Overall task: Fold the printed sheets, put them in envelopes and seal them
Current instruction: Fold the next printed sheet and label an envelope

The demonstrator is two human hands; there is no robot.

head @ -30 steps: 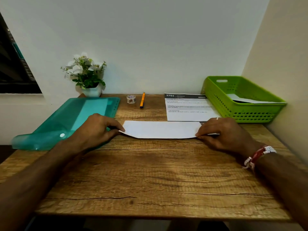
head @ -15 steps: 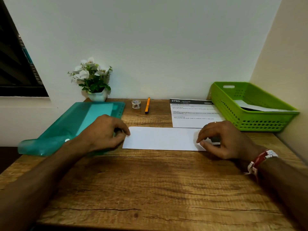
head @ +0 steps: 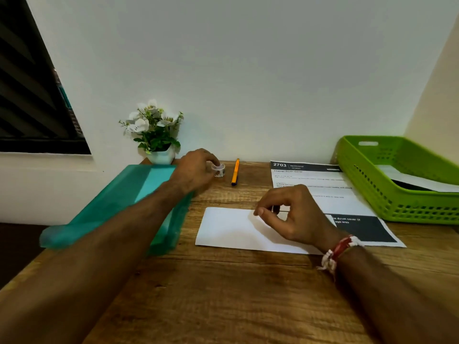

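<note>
I judge this the sealing step. My left hand (head: 196,170) curls its fingers round the tape roll (head: 219,170) at the table's (head: 223,294) 12 o'clock. My right hand (head: 293,217) hovers loosely curled and empty over the envelope (head: 228,227) at centre. Next, the tape must come across the flap.

A plain white back wall (head: 248,70) meets a cream side wall (head: 437,95) at right. At left, a dark slatted window (head: 29,95) sits above a white ledge (head: 44,158). A brown grained wooden table (head: 223,294) stands against the back wall.
</note>
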